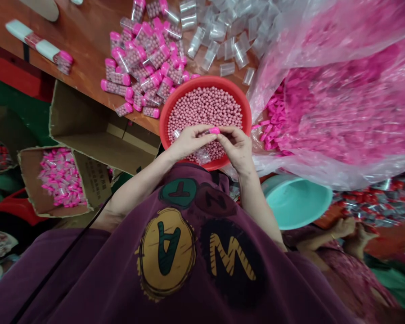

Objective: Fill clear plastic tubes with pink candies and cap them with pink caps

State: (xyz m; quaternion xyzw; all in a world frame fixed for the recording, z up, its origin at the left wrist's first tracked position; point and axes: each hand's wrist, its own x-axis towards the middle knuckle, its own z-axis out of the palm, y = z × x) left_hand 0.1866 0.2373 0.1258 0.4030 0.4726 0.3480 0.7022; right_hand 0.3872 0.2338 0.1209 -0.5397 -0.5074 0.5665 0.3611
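Over a red basin (248,114) of small pink beads (207,105), my two hands meet at a small clear tube with a bright pink cap (214,130). My left hand (191,141) is closed around the tube, most of which its fingers hide. The fingers of my right hand (236,146) pinch the pink cap at the tube's end. Another clear tube (202,156) lies on the beads just below my hands. How much is inside the held tube I cannot make out.
Filled, pink-capped tubes (145,58) are heaped at the upper left, empty clear tubes (219,31) behind the basin. A plastic bag of pink caps (340,108) spreads to the right, above a turquoise basin (297,202). Cardboard boxes (104,130) stand left. A co-worker's hands (353,234) show lower right.
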